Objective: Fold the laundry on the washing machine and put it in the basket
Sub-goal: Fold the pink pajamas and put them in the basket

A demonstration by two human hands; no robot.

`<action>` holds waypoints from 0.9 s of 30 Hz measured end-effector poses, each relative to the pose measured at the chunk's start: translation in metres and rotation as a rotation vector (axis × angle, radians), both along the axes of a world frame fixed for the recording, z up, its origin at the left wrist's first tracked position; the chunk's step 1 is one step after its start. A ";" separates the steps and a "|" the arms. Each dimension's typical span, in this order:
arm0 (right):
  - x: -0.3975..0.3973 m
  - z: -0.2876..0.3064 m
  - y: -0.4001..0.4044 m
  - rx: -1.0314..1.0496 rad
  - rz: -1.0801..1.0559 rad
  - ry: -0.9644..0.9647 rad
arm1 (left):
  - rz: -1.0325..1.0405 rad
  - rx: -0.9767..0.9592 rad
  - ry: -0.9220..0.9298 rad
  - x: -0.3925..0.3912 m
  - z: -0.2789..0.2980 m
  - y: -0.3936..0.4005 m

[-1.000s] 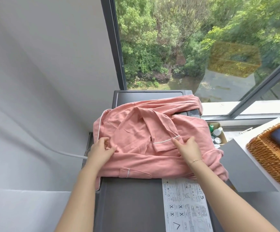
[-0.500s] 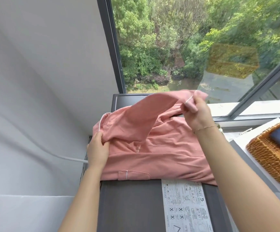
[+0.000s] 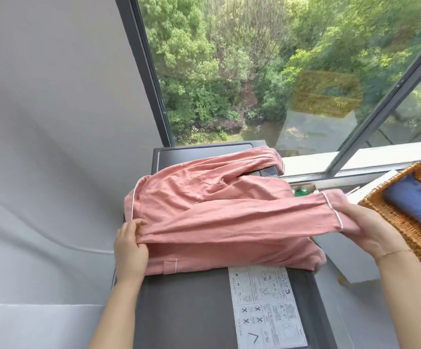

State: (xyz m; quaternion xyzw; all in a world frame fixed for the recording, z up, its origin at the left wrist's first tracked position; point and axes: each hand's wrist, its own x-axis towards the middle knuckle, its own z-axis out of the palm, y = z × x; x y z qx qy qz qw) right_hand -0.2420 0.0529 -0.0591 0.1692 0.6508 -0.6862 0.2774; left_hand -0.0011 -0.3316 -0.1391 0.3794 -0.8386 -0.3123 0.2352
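Plain grey wall [image 3: 53, 109] on left, smooth, soft shadows on it. Thin white cable [image 3: 88, 250] runs along wall low down. Big window [image 3: 254, 71] ahead, dark frame [image 3: 149, 71], slanted dark bar [image 3: 385, 96] on right. Outside: many green trees [image 3: 217, 46], bushes, bit of ground far below. Faint yellow reflection [image 3: 327, 94] in glass. Pale window sill [image 3: 355, 157] along bottom of glass. Daylight comes in, room bright. White ledge [image 3: 40, 326] at bottom left, under wall.
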 end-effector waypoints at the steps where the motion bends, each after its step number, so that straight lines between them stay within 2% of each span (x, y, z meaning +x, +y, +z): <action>1: 0.001 -0.015 0.007 0.144 -0.011 0.021 | -0.046 -0.014 -0.063 0.003 -0.003 0.000; 3: 0.010 -0.040 0.016 0.442 0.014 0.125 | -0.171 -0.079 -0.157 0.007 -0.005 0.004; 4: 0.012 -0.049 0.018 0.520 0.020 0.217 | -0.191 -0.094 -0.171 0.007 -0.004 0.006; 8: 0.015 -0.047 0.010 0.542 -0.058 0.578 | -0.118 -0.141 -0.115 0.005 0.013 0.017; 11: 0.005 -0.060 0.010 0.653 -0.042 0.529 | -0.115 -0.170 -0.305 0.008 0.006 0.019; 14: 0.008 -0.083 0.015 0.798 0.170 0.287 | -0.098 -0.133 -0.589 0.011 0.002 0.028; 16: 0.018 -0.093 0.018 0.853 0.161 0.281 | -0.029 -0.095 -0.525 0.011 0.016 0.048; 18: 0.029 -0.087 0.015 0.841 0.080 0.363 | 0.089 0.069 -0.272 0.006 0.036 0.077; 20: 0.036 -0.080 0.006 0.791 0.144 0.352 | 0.175 0.456 -0.139 -0.007 0.051 0.104; 23: 0.040 -0.082 -0.007 0.641 0.264 0.196 | 0.070 1.154 -0.353 -0.028 0.049 0.133; 24: 0.037 -0.085 -0.008 0.641 0.272 0.173 | 0.053 1.293 -0.377 -0.032 0.042 0.139; 27: 0.020 -0.097 -0.007 0.745 0.312 0.108 | 0.150 1.408 -0.254 -0.042 0.024 0.152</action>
